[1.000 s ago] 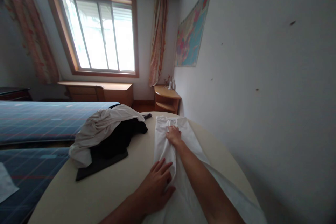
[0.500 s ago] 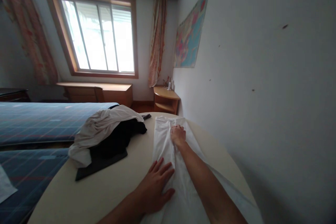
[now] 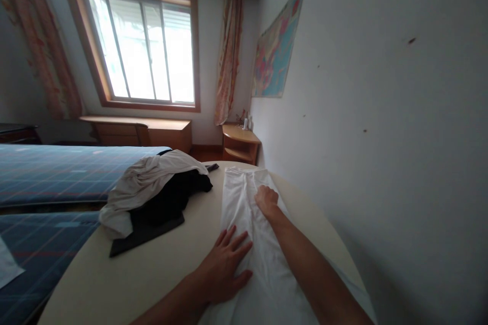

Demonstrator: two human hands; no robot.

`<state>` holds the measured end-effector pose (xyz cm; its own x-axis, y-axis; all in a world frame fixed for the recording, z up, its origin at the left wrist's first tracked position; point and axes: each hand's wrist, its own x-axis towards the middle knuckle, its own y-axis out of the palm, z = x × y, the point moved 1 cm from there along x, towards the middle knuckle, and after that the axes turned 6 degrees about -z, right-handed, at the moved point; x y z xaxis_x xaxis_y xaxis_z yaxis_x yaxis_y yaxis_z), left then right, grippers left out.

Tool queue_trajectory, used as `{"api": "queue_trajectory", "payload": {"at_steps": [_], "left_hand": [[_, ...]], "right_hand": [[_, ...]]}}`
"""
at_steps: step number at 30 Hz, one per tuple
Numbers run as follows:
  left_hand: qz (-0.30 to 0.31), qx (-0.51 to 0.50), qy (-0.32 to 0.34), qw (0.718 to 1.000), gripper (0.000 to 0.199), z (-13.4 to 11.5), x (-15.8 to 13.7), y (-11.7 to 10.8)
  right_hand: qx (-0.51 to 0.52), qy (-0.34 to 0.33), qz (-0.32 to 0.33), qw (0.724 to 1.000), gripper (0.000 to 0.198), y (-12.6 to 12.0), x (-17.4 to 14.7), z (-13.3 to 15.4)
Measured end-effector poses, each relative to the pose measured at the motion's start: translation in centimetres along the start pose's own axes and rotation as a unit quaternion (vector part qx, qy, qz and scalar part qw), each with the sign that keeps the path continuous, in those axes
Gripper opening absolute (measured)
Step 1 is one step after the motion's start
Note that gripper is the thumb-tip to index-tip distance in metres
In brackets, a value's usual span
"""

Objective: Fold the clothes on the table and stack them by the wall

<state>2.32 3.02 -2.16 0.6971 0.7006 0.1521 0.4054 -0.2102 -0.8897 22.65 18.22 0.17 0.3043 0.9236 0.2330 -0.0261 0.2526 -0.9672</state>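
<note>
A long white garment, its kind not clear, lies lengthwise on the round cream table, with creases running along it. My left hand rests flat on its left side, fingers spread. Farther up, my right hand is closed with curled fingers against the fabric near the far end, pinching it; the fingertips are partly hidden. My right forearm crosses over the garment's near right part.
Left on the table is a heap of clothes, a light grey piece over a black one, with a dark flat piece beneath. Blue plaid mattresses adjoin the table's left. A white wall rises on the right.
My right hand has shifted slightly right and toward me over the garment, its fingers now more curled. The far end's fabric lies a little differently. My left hand stays nearly in place.
</note>
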Motion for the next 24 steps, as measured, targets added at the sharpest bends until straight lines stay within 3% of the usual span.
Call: {"api": "queue_trajectory", "payload": {"at_steps": [7, 13, 19, 24], "left_hand": [[0.002, -0.007, -0.002, 1.0, 0.067, -0.4, 0.0, -0.3], [-0.001, -0.006, -0.003, 1.0, 0.067, -0.2, 0.0, -0.1], [0.004, 0.003, 0.0, 1.0, 0.066, -0.2, 0.0, -0.1], [-0.003, 0.002, 0.001, 1.0, 0.065, 0.0, 0.0, 0.2]], "right_hand": [[0.002, -0.023, -0.012, 1.0, 0.036, -1.5, 0.7, 0.6], [0.004, -0.036, 0.035, 0.999, 0.032, -1.2, -0.2, 0.7], [-0.009, -0.049, 0.09, 0.995, 0.055, -1.7, -1.6, -0.5], [-0.03, -0.082, 0.15, 0.985, 0.038, -2.9, -2.9, -2.1]]}}
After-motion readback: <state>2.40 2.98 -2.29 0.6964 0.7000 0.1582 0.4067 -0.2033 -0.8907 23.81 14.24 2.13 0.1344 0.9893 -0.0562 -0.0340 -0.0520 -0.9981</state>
